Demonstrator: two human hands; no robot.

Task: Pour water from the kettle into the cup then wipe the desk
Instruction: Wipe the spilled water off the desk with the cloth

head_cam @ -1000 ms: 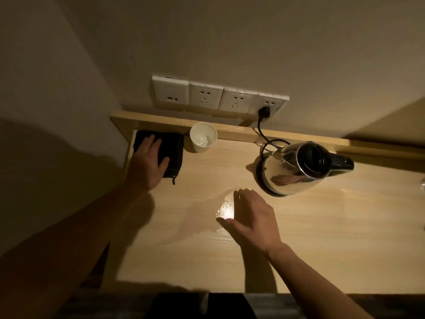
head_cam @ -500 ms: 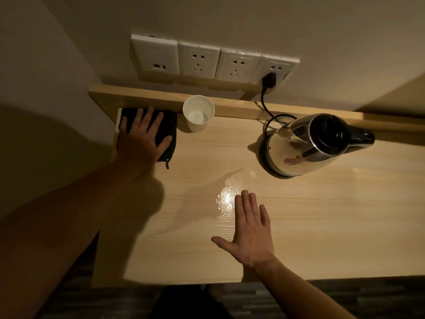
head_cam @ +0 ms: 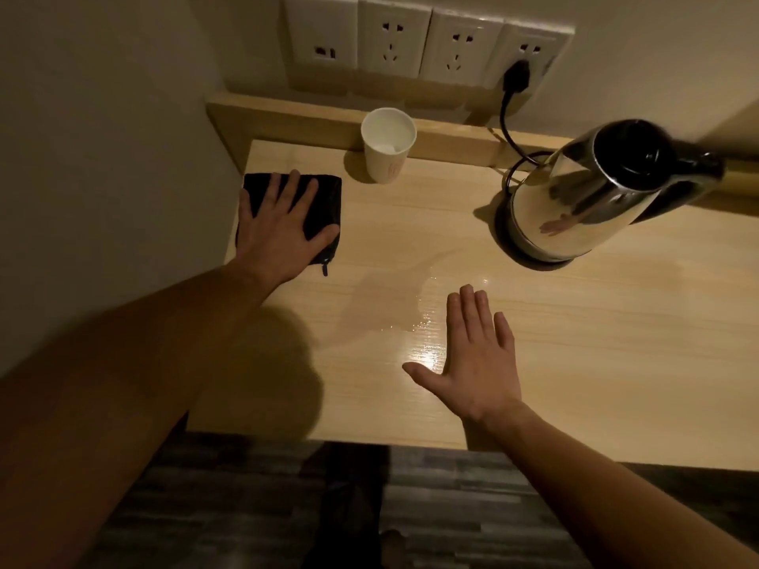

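Observation:
A steel kettle (head_cam: 583, 199) with a black lid and handle stands on its base at the back right of the wooden desk (head_cam: 575, 342). A white paper cup (head_cam: 388, 151) with a little water in it stands at the back, against the raised ledge. A folded black cloth (head_cam: 328, 199) lies at the desk's back left corner. My left hand (head_cam: 279, 227) lies flat on the cloth, fingers spread. My right hand (head_cam: 472, 359) rests flat on the desk near the front, fingers together, holding nothing. A wet shiny patch (head_cam: 415, 318) spreads just left of it.
A row of white wall sockets (head_cam: 410, 43) sits above the ledge; the kettle's black plug and cord (head_cam: 511, 100) run from the rightmost one. A wall (head_cam: 102, 158) closes the left side. Dark striped floor (head_cam: 451, 507) lies below the front edge.
The view has come closer and tilted down. My left hand stays pressed on the cloth, which sits slightly nearer. My right hand has drawn back toward the front edge.

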